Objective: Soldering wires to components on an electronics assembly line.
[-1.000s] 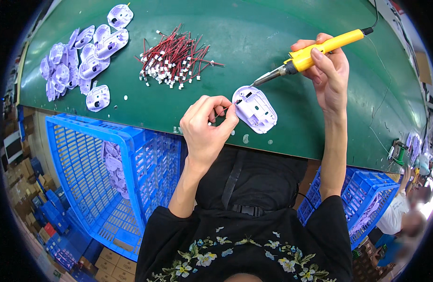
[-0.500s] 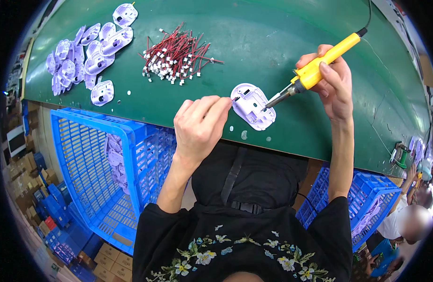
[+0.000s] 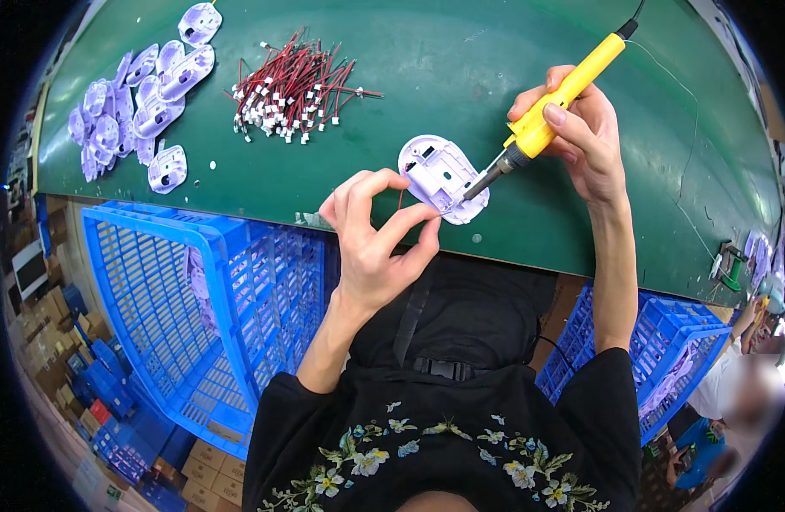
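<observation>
A yellow soldering iron (image 3: 593, 64) is held in the right hand (image 3: 571, 119); its handle is enclosed by the grip of thumb and fingers, with the cord (image 3: 641, 8) led off beyond the upper end; the dark tip is directed down and to the left, over the near right part of a pale lavender housing (image 3: 433, 165); whether contact is made by the tip cannot be told. The housing is laid on the green counter (image 3: 358, 26), close to the near edge, with its ribbed inner face turned up. The left hand (image 3: 371, 239) is placed at the left and near sides of the housing; its grip is partly curled, with thumb and forefinger brought close together at the near rim and another finger set at the left rim; a thin red wire (image 3: 401, 200) is seen between the fingers; whether anything is pinched cannot be told. A heap of red and black wires (image 3: 290, 85) with white connectors is set left of the housing, farther from the near edge; a group of similar housings (image 3: 158, 115) is piled toward the counter's left end; a blue crate (image 3: 217, 256) is positioned below the near edge, at the left.
</observation>
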Demonstrator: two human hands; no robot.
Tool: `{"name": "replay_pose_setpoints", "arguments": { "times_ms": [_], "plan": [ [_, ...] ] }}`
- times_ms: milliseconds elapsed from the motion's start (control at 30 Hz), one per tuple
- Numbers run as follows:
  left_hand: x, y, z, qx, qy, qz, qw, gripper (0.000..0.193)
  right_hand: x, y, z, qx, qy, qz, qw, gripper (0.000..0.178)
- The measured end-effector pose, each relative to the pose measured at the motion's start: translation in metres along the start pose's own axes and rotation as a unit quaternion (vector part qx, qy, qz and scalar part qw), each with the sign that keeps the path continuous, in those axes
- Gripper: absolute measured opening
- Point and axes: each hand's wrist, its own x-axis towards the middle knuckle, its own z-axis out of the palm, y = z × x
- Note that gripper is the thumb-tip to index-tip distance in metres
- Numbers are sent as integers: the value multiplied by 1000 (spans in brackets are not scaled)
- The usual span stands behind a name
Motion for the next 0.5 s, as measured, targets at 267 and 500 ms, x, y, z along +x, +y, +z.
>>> {"name": "replay_pose_setpoints", "arguments": {
  "times_ms": [267, 500],
  "plan": [
    [-1, 0, 0, 11, -16, -18, 1000, 20, -2, 3, 5, -3, -15, 16, 1000, 43],
    [-2, -3, 2, -1, -8, -17, 1000, 22, -1, 7, 6, -28, -7, 8, 1000, 39]
  ]
}}
